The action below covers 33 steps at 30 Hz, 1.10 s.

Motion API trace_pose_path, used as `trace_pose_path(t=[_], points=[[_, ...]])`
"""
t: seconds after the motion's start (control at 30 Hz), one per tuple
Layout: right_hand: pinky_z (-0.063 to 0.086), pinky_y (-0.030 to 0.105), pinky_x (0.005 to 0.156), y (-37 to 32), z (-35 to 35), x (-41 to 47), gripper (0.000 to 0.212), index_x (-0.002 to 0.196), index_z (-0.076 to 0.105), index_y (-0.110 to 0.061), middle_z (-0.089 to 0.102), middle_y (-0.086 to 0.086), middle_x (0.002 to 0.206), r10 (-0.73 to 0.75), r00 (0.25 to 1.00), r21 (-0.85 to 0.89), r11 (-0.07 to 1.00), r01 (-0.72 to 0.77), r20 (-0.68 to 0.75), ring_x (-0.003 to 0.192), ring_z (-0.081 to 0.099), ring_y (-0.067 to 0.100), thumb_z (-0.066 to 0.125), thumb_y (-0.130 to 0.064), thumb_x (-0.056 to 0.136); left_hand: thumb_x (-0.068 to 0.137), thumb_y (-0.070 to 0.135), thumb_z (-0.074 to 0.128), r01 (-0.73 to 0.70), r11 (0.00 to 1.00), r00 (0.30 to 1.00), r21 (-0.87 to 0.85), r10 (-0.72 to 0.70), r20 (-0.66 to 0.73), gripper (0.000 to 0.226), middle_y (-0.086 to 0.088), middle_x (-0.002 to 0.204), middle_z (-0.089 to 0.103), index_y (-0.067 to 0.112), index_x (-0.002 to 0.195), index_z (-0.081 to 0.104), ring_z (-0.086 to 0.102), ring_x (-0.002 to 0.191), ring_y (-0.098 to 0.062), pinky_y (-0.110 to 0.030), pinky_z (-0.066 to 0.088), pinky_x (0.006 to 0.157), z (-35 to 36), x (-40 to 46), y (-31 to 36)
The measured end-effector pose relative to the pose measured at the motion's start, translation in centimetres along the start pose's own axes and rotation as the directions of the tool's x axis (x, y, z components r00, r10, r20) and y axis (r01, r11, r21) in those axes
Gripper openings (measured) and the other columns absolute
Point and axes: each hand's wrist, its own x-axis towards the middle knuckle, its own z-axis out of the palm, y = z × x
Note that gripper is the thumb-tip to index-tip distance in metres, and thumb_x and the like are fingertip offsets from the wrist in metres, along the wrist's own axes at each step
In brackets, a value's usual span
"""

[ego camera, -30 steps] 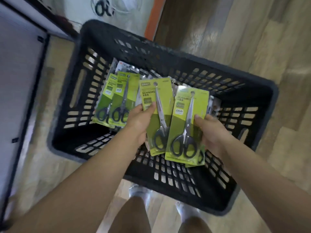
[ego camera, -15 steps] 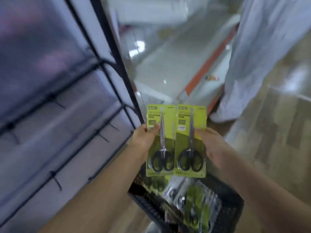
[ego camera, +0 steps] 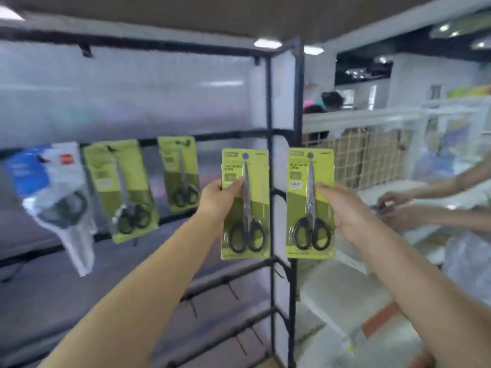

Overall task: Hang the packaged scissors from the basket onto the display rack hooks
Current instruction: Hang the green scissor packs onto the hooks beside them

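**Holding two scissor packs up before the rack**

Gripping one green pack each, both hands are raised in front of the display rack (ego camera: 269,160). The left hand (ego camera: 216,201) pinches the left scissors pack (ego camera: 245,204) by its left edge, thumb across the card front. The right hand (ego camera: 345,208) pinches the right scissors pack (ego camera: 310,203) by its right edge. Both cards stand upright, side by side and apart, with the rack's black corner post showing between them.

At nine o'clock from the left pack, two green hung scissors packs (ego camera: 180,172) and (ego camera: 122,189) dangle from the rack's crossbar; further toward nine hangs a blurred blue-and-white package (ego camera: 57,197). At three o'clock, another person's arms (ego camera: 435,205) reach over a white counter (ego camera: 345,296). Behind them stands a white wire grid (ego camera: 372,155).
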Motion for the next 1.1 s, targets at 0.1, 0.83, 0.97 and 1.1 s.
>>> trace_pose_path(t=[0.1,0.83,0.97,1.1], points=[[0.032,0.033,0.095,-2.3,4.6,-0.6,0.032,0.128,0.05,-0.017,0.051,-0.005,0.125,-0.039,0.994,0.012,0.999,0.038,0.102,0.111,0.045,0.016,0.049,-0.028,0.098,0.087,0.033,0.066,-0.015,1.0,0.994,-0.004,0.015,-0.11,0.011,-0.005,0.104,0.07,0.021,0.085,0.065,0.063,0.103,-0.03,-0.048,0.047,0.098,-4.2,-0.9,2.7],[0.025,0.042,0.11,-3.9,19.4,-0.9,0.057,0.149,0.02,-0.01,0.023,0.005,0.155,-0.11,0.959,-0.182,0.97,0.161,0.261,0.14,0.025,0.025,0.04,-0.034,0.1,0.093,0.027,0.057,0.007,1.0,0.939,0.009,-0.003,-0.344,0.012,0.0,0.109,0.059,0.018,0.102,0.06,0.049,0.107,-0.021,-0.037,0.034,0.097,-15.2,-0.4,0.8],[0.028,0.041,0.108,-3.7,19.8,-0.2,0.056,0.148,0.021,-0.009,0.028,0.007,0.152,-0.092,0.967,-0.172,0.976,0.135,0.237,0.138,0.029,0.026,0.04,-0.032,0.101,0.093,0.024,0.057,0.003,1.0,0.933,0.006,-0.001,-0.36,0.019,-0.001,0.115,0.061,0.017,0.11,0.062,0.051,0.114,-0.024,-0.043,0.036,0.105,-15.7,0.2,0.6],[0.029,0.04,0.107,-3.7,20.0,0.4,0.054,0.146,0.024,-0.008,0.031,0.008,0.15,-0.091,0.966,-0.197,0.97,0.14,0.24,0.136,0.031,0.026,0.04,-0.031,0.101,0.092,0.025,0.059,0.015,1.0,0.932,-0.009,-0.017,-0.361,0.019,-0.002,0.116,0.062,0.017,0.109,0.062,0.052,0.115,-0.026,-0.047,0.037,0.106,-15.8,0.7,0.4]])
